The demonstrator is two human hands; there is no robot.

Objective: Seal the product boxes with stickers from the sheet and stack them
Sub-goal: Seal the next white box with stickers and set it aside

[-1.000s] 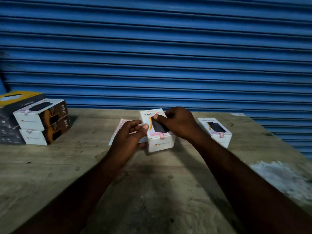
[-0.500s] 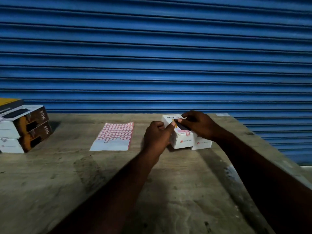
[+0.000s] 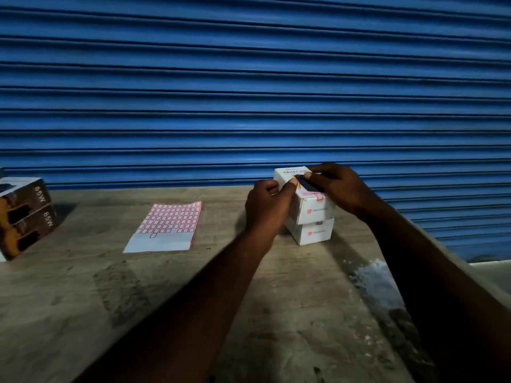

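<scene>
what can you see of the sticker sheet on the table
The sticker sheet is a white rectangular paper sheet, its far part filled with a grid of small red-bordered labels; the near strip is bare backing but for one label. It lies flat and slightly skewed on the wooden table. Only the table touches it: the left hand and right hand grip the top box off to its right.

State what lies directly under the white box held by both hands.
A second white box sits under the held box, on the wooden table. Its front face shows; its top is covered.
</scene>
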